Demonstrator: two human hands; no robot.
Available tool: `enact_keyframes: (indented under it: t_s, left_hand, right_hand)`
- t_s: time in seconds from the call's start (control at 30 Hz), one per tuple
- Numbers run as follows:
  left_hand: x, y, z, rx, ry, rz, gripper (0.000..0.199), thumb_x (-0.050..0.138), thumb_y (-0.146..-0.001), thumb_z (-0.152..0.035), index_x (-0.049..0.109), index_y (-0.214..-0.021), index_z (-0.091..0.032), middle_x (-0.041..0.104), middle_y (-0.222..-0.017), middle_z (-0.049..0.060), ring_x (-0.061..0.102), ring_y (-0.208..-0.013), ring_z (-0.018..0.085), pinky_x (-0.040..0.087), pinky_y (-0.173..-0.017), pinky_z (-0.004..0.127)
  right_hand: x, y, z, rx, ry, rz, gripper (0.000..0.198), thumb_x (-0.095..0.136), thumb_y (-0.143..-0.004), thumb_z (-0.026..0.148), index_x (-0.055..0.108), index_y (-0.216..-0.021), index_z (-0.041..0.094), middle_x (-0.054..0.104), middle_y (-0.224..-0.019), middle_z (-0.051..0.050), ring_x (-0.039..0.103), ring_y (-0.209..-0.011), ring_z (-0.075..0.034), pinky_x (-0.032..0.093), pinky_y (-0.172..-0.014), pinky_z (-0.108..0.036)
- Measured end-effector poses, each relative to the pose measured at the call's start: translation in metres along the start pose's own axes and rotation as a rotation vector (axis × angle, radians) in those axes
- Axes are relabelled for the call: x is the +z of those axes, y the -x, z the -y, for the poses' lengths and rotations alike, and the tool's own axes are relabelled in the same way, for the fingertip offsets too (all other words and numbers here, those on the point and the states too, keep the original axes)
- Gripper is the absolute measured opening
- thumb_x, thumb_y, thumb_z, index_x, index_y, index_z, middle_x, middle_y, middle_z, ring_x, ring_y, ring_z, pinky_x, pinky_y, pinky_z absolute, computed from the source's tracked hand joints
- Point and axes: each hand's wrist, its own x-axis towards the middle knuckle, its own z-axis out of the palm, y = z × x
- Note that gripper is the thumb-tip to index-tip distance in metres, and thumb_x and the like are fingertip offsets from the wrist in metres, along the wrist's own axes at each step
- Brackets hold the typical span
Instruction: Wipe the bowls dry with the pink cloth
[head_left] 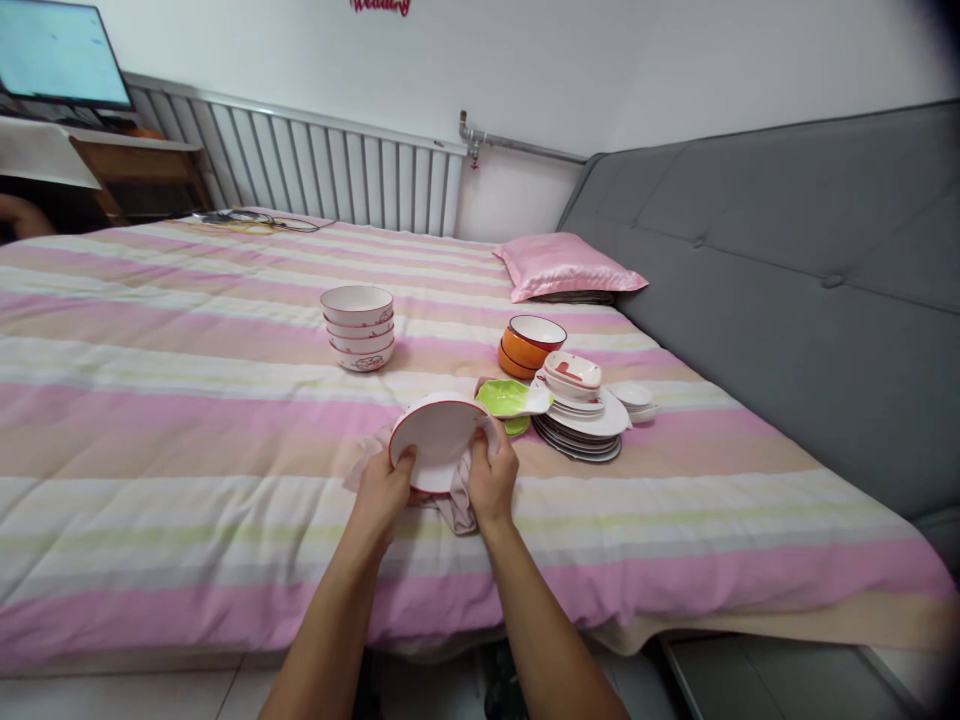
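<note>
A white bowl with a red rim (435, 440) is tilted toward me, held over the bed. My left hand (386, 485) grips its left edge, thumb inside the rim. On the other side my right hand (493, 475) is closed on the rim, with its thumb inside. A pale pinkish cloth (461, 505) hangs by my right fingers and spreads beneath the bowl; whether my hand pinches it, I cannot tell. Just right of the bowl sits a green leaf-shaped dish (506, 397).
Stacked white bowls (358, 330) stand at centre left. Orange bowls (525, 350), a plate stack (581, 440) and small white dishes (634, 397) are to the right. Behind lie a pink pillow (566, 265) and cables (262, 220). A grey headboard (780, 230) borders the bed; another person's arm (22, 215) shows far left.
</note>
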Motion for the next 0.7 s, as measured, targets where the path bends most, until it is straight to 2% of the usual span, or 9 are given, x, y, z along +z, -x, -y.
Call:
enact_keyframes:
  t_s: [0.13, 0.27, 0.47, 0.63, 0.7]
  left_hand:
    - [0.008, 0.008, -0.008, -0.081, 0.107, 0.045, 0.028, 0.059, -0.073, -0.036, 0.064, -0.085, -0.011, 0.067, -0.072, 0.009, 0.065, -0.063, 0.023, 0.051, -0.050, 0.030]
    - [0.017, 0.019, -0.021, -0.178, 0.228, 0.053, 0.024, 0.057, -0.075, -0.029, 0.063, -0.090, -0.011, 0.066, -0.070, 0.008, 0.061, -0.049, 0.018, 0.047, -0.041, 0.026]
    - [0.028, 0.027, -0.022, -0.115, 0.351, 0.053, 0.037, 0.063, -0.070, -0.036, 0.061, -0.097, -0.011, 0.065, -0.067, 0.006, 0.059, -0.047, 0.016, 0.043, -0.040, 0.023]
    - [0.032, 0.029, -0.016, -0.072, 0.416, 0.030, 0.049, 0.068, -0.065, -0.042, 0.061, -0.100, -0.010, 0.066, -0.069, 0.006, 0.062, -0.057, 0.017, 0.045, -0.049, 0.024]
    - [0.030, 0.029, -0.018, -0.088, 0.394, 0.063, 0.050, 0.067, -0.067, -0.044, 0.061, -0.102, -0.010, 0.066, -0.068, 0.006, 0.061, -0.055, 0.017, 0.046, -0.050, 0.025]
  right_hand:
    - [0.004, 0.001, -0.002, 0.037, -0.061, -0.051, 0.038, 0.045, -0.084, 0.030, 0.062, -0.114, 0.015, 0.068, -0.108, -0.010, 0.060, -0.106, -0.022, 0.043, -0.095, -0.036]
    - [0.008, 0.003, -0.004, 0.112, -0.085, -0.106, 0.033, 0.045, -0.082, 0.033, 0.065, -0.100, 0.014, 0.069, -0.095, -0.009, 0.061, -0.099, -0.022, 0.046, -0.087, -0.034]
    - [0.012, 0.007, -0.003, 0.240, -0.124, -0.115, 0.032, 0.046, -0.081, 0.037, 0.066, -0.091, 0.014, 0.069, -0.081, -0.005, 0.062, -0.083, -0.019, 0.047, -0.070, -0.027]
    - [0.013, 0.009, -0.006, 0.281, -0.187, -0.091, 0.031, 0.048, -0.079, 0.038, 0.067, -0.086, 0.015, 0.069, -0.078, -0.004, 0.062, -0.076, -0.018, 0.048, -0.067, -0.026]
    - [0.013, 0.008, -0.006, 0.280, -0.226, -0.104, 0.031, 0.049, -0.078, 0.037, 0.067, -0.088, 0.014, 0.069, -0.081, -0.004, 0.062, -0.078, -0.018, 0.049, -0.068, -0.027]
